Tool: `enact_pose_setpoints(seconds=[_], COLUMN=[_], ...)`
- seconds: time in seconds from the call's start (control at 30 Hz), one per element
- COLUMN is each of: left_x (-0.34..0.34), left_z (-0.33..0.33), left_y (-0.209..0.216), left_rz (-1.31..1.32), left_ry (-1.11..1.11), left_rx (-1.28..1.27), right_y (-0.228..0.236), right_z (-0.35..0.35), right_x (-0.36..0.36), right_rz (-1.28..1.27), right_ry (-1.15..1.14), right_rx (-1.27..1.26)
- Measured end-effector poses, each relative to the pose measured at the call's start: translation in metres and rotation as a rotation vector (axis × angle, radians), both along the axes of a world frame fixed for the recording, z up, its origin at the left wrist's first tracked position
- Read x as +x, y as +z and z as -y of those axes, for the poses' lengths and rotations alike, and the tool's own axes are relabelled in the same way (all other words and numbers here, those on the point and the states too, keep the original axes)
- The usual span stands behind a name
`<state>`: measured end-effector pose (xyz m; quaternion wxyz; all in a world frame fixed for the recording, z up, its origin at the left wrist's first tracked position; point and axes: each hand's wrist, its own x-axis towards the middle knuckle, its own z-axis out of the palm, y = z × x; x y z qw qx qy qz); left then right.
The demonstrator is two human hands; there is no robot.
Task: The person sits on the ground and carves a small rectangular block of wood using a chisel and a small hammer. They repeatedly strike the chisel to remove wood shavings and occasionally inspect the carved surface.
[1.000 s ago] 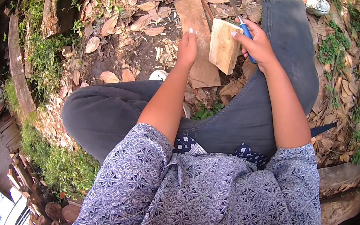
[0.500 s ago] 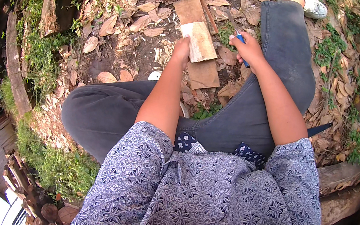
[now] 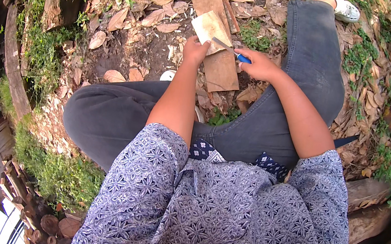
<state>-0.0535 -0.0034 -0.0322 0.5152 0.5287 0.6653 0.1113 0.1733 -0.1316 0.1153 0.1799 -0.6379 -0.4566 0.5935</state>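
A pale, flat wooden block [image 3: 209, 26] lies tilted over a brown board [image 3: 221, 78] on the ground between my legs. My left hand [image 3: 195, 50] grips the block's near left corner, thumb on its top face. In my right hand [image 3: 260, 66] is a knife [image 3: 242, 58] with a blue handle, fingers wrapped round it. The blade points left and lies over the block's near right part, close to my left thumb. Whether its edge touches the wood I cannot tell.
A narrow wood strip [image 3: 228, 10] lies along the board's far right side. Dry leaves [image 3: 153, 18] and pale shavings cover the soil. My bent left leg [image 3: 112, 104] and outstretched right leg [image 3: 310, 63] flank the board. Cut logs [image 3: 49, 224] are stacked at the lower left.
My right hand has moved left, bringing the knife from beside the board to over the block. The block has turned and its near end has shifted left in my left hand.
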Motion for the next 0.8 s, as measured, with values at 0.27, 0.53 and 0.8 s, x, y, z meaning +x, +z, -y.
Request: enact_pose_setpoints(seconds=[0.27, 0.53, 0.8], left_x=[0.008, 0.011, 0.003], left_z=[0.005, -0.008, -0.009], left_y=[0.027, 0.061, 0.057], left_rz=[0.15, 0.264, 0.424], left_ry=[0.086, 0.118, 0.197], left_rx=[-0.135, -0.348, -0.455], right_y=[-0.016, -0.017, 0.005], right_z=[0.002, 0.002, -0.007], right_x=[-0.01, -0.004, -0.004], right_rz=[0.136, 0.019, -0.087], right_ry=[-0.111, -0.247, -0.265], right_rx=[0.188, 0.063, -0.159])
